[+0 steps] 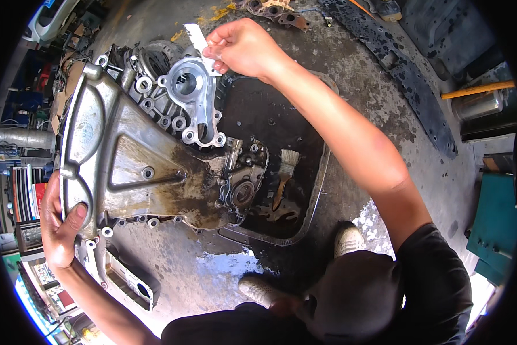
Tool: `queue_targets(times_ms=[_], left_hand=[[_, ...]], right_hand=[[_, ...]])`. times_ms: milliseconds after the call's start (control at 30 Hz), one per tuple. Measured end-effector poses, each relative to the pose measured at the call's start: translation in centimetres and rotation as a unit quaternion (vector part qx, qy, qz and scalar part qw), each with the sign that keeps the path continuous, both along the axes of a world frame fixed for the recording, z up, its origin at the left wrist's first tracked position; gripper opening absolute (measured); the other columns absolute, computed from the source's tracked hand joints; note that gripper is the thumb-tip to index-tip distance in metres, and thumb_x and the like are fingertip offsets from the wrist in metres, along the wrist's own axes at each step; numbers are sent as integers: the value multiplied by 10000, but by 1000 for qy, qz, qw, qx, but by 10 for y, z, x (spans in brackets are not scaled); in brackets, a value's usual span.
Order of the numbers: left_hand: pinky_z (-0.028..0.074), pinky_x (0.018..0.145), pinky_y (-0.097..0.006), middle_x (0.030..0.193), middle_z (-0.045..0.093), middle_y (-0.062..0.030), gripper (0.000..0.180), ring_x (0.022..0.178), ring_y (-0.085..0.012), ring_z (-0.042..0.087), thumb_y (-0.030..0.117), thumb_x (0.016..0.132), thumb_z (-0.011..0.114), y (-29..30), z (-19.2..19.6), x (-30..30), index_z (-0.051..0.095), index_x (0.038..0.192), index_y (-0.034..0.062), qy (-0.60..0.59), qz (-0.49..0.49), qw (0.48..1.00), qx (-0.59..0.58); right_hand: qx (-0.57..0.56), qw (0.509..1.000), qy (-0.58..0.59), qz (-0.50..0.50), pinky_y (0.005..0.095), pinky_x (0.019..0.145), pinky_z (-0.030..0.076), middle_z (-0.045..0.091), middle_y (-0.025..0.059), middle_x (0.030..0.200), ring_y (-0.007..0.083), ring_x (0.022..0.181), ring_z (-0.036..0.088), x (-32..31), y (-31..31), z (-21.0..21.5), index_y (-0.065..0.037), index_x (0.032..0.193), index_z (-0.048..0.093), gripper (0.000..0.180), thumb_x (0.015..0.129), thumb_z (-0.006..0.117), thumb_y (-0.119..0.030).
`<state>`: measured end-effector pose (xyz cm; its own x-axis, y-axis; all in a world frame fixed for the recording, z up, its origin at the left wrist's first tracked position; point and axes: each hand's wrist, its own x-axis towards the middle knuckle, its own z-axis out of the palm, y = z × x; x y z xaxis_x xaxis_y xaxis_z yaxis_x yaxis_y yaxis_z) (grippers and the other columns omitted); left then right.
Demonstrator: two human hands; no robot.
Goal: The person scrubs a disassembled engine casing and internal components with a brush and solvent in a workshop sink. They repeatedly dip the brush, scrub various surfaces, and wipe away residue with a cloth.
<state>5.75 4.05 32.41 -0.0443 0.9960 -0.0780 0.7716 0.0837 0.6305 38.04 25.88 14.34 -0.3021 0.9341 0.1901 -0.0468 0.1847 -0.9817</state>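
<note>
A large silvery cast-metal engine cover [129,155] tilts up at the left, stained brown with oil toward its lower right end. My left hand [60,227] grips its left edge, thumb on the face and fingers partly hidden behind. Up at the top, my right hand [238,49] pinches a flat white strip [196,39] with a ragged end. That strip is beside the round opening of a grey metal housing [203,109] that lies against the cover. Below the housing, a dark shallow tray [325,167] holds a paintbrush [287,167] in oily liquid.
A rectangular metal bracket [126,276] lies on the floor at lower left. Other metal parts [275,11] sit at the top. Along the right runs a long dark panel [408,80], with an orange handle [477,89] beyond. My shoe [348,238] stands near the tray.
</note>
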Motion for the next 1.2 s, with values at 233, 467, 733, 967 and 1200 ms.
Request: queue_targets(times_ms=[233, 467, 733, 967, 1200], left_hand=[[287, 1098, -332, 1369, 517, -111, 758, 1243, -205, 481, 141, 800, 772, -4, -9, -16, 410, 1441, -44, -1, 6, 999, 44], [406, 832, -230, 1045, 644, -33, 727, 917, -92, 569, 188, 801, 789, 1, -17, -11, 444, 1393, -53, -3, -27, 996, 80], [302, 1072, -318, 1297, 561, -99, 792, 1190, -191, 506, 163, 784, 783, -4, -5, -12, 398, 1435, -72, -1, 24, 1000, 13], [343, 1001, -296, 1224, 593, -78, 789, 1110, -167, 531, 163, 776, 797, -3, -9, -10, 415, 1432, -54, -4, 21, 998, 53], [412, 895, -254, 1106, 638, -55, 748, 984, -118, 575, 143, 795, 785, -1, -11, -8, 426, 1424, -48, -7, -10, 998, 66]], right_hand=[[40, 999, 12, 15, 263, 595, 534, 673, 65, 756, 113, 644, 635, -19, 10, 2, 29, 927, 691, 90, 899, 670, -54], [80, 995, 13, 62, 276, 612, 531, 671, 55, 740, 108, 650, 630, -23, 20, 1, 16, 919, 696, 133, 878, 717, -109], [243, 970, -16, 11, 281, 610, 498, 665, 57, 741, 113, 644, 613, -24, -19, 13, 8, 925, 675, 129, 882, 713, -108], [2, 997, 65, 35, 283, 621, 534, 706, 84, 804, 113, 669, 637, 10, -36, -53, 56, 897, 660, 62, 878, 637, 1], [133, 990, 0, -41, 241, 574, 433, 618, -12, 706, 48, 629, 516, 10, -11, -39, -10, 936, 691, 125, 909, 708, -131]])
